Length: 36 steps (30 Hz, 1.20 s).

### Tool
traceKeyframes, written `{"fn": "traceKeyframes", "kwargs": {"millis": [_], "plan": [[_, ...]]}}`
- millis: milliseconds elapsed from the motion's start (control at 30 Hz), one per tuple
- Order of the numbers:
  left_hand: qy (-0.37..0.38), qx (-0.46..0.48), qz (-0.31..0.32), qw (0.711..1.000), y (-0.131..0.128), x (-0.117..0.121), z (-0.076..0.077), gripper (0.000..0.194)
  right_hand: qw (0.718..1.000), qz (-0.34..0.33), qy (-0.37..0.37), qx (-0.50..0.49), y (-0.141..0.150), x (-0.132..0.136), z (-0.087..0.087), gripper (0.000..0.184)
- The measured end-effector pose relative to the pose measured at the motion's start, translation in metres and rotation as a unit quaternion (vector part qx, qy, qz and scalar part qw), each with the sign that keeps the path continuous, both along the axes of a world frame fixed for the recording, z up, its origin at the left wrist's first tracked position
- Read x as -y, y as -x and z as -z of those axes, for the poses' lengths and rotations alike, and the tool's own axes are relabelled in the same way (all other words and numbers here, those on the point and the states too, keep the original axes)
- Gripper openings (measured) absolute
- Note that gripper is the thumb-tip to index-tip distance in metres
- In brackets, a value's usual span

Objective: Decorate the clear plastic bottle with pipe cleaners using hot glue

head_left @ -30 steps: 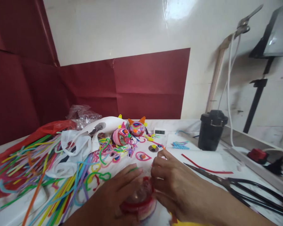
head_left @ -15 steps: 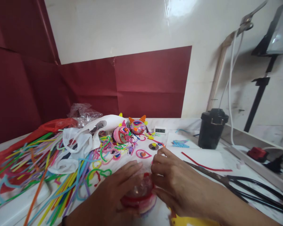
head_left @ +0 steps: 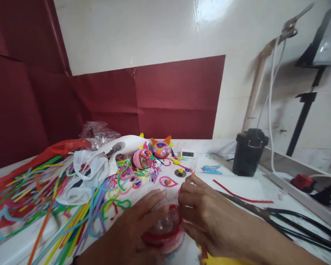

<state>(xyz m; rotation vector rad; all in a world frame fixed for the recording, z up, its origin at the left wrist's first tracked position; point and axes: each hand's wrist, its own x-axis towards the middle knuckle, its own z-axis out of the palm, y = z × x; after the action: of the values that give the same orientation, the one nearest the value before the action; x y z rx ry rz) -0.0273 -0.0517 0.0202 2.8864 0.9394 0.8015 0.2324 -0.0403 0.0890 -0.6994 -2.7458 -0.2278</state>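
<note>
Close in front of me is a clear plastic ball (head_left: 165, 225), its lower part wrapped in red and pink pipe cleaners. My left hand (head_left: 143, 217) curves over its left side, fingers against it. At the ball's right edge, my right hand (head_left: 200, 213) has its fingers curled inward, pinching a red pipe cleaner (head_left: 172, 209) at the rim; the fingertips are partly hidden. Beyond the hands lies a pink teardrop loop (head_left: 168, 181) with an orange and blue centre. Two finished-looking decorated balls (head_left: 142, 157) with ears stand farther back.
Bundles of coloured pipe cleaners (head_left: 68, 228) and a white plastic bag (head_left: 89, 173) spread over the left. To the right are long black-handled scissors (head_left: 260, 210), a loose red pipe cleaner (head_left: 237, 195), a black lidded cup (head_left: 249, 152) and a power strip (head_left: 284, 180). A small digital clock (head_left: 187, 154) stands behind.
Both hands keep nearly the same hold at the ball, with only slight finger movement. The whole view has shifted a little.
</note>
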Motion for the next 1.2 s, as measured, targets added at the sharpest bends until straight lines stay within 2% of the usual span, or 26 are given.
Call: {"fn": "traceKeyframes", "kwargs": {"millis": [1200], "plan": [[-0.011,0.001,0.021,1.0,0.002,-0.0073,0.0081,0.07,1.0,0.004,0.024,0.011,-0.0005,-0.002,0.0002,0.022]]}}
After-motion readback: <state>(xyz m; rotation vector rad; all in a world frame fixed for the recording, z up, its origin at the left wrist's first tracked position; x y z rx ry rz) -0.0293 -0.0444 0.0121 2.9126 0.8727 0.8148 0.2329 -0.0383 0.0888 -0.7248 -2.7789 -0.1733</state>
